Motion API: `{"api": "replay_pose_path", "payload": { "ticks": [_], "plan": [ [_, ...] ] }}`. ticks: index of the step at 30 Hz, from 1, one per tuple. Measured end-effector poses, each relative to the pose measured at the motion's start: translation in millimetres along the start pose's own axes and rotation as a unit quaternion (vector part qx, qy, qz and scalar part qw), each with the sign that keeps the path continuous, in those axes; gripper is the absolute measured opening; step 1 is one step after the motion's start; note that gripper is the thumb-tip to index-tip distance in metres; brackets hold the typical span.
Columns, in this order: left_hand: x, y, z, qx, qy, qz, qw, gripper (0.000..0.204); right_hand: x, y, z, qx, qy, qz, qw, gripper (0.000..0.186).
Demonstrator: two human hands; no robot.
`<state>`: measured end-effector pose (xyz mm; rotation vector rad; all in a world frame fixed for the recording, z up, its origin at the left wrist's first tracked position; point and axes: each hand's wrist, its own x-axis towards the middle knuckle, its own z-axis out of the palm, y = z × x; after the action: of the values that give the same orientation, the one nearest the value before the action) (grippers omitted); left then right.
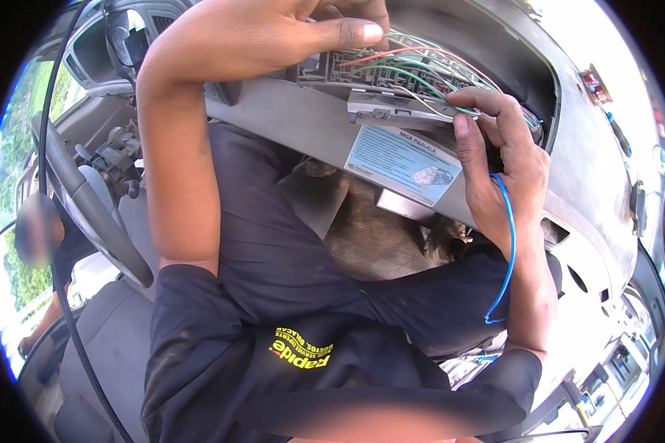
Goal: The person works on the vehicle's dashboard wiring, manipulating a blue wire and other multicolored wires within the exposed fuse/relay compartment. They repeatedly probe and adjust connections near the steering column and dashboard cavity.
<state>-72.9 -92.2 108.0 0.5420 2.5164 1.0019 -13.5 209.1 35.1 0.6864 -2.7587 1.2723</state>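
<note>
An open cavity in the dashboard holds a black connector block [325,70] with green, red and pale wires [414,70] running across it. At its upper edge is my left hand [340,26], thumb stretched over the block and fingers curled; whatever lies between them is hidden. My right hand [506,144] pinches several of the thin wires between thumb and fingers at the cavity's right side. From that hand a loose blue wire [510,229] hangs down along my wrist. Just below the block sits a grey plastic piece [391,111].
A blue-and-white printed sheet [403,164] is on the grey panel below the cavity. The steering wheel [89,199] stands at the left, with a black cable [66,325] running past it. Another person [41,236] is outside at the left. My legs extend under the dashboard.
</note>
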Motion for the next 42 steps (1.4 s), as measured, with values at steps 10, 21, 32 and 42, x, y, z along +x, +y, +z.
{"api": "replay_pose_path", "payload": {
  "ticks": [10,21,32,42],
  "plan": [
    [-2,3,-3,-0.007,-0.031,0.039,0.999,0.04,-2,5,8,-0.031,0.053,-0.037,0.997,0.045],
    [3,5,-3,-0.037,-0.057,0.035,0.997,0.045,-2,14,7,-0.047,0.023,-0.112,0.992,0.023],
    [22,-2,36,0.076,0.027,0.169,0.982,0.037,-3,20,3,-0.137,-0.001,-0.271,0.953,0.041],
    [25,4,38,0.07,0.04,0.067,0.995,0.027,-7,16,-2,-0.168,-0.022,-0.26,0.951,0.048]
  ]
}}
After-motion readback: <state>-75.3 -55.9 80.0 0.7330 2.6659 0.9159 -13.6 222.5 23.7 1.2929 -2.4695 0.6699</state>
